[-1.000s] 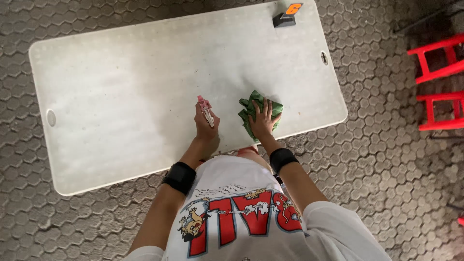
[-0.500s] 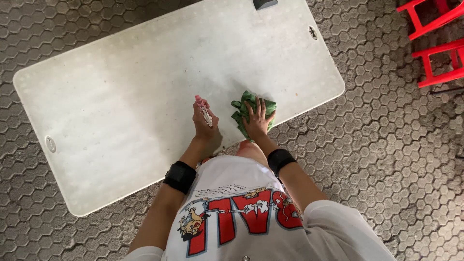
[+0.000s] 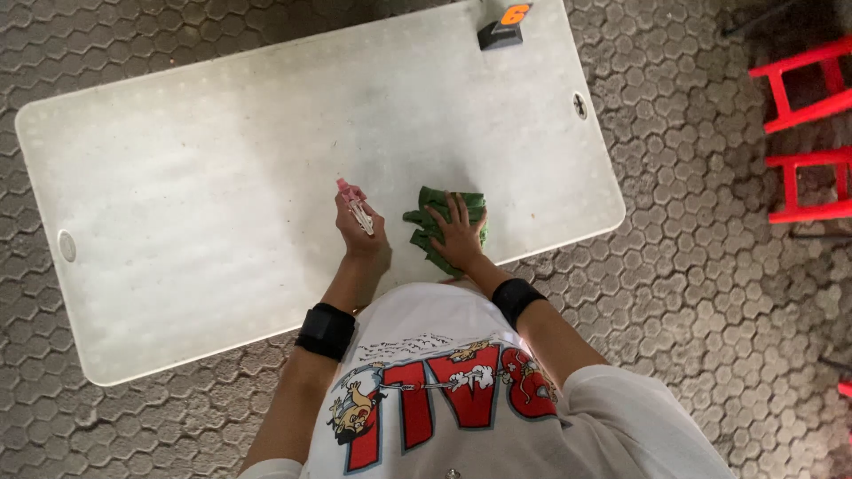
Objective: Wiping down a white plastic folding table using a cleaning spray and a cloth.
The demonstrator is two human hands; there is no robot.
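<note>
Green cloth (image 3: 441,223) under flat right hand (image 3: 461,241), fingers (image 3: 454,211) spread.

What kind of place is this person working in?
Probably an outdoor eating area or patio: a white folding table stands on hexagonal paving, with red chairs beside it and a small number marker on the tabletop.

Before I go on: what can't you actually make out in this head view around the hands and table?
- Spray bottle: body hidden inside the left hand.
- Green cloth: middle covered by the right hand.
- Table near edge: hidden by the person's torso.
- Black block: cut off by the top edge.
</note>
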